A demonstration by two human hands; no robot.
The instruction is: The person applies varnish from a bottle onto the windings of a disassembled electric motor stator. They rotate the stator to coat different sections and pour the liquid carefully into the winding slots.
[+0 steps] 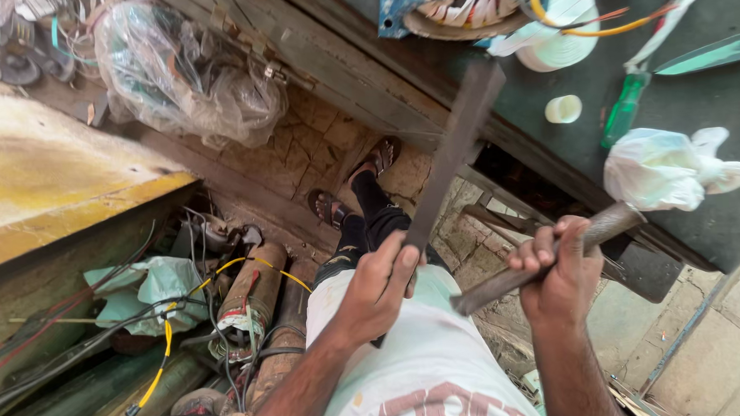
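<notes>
Left hand [379,284] clamps a flat metal bar [453,156] slanting over the workbench [552,183] edge; right hand [561,276] grips a hammer [547,258]. A glancing blow could strike fingers or drop the bar onto sandalled feet [356,184].

A repair workshop: old motors [253,300] with loose wires [157,371] beside a cluttered workbench [703,218].

Two hands: the left hand [380,284] grips one flat bar [455,150], the right hand [561,276] one rod [547,258]. Two sandalled feet, the left foot [328,208] and the right foot [382,156], stand on the floor. On the desk [719,209] at far right: one white tape roll [556,40], one small white cap [564,109], one green screwdriver [623,109], one white bag [676,170]. Far left hangs one clear bag [181,75]. Near left lie two rusty cylinders [253,300], side by side.
</notes>
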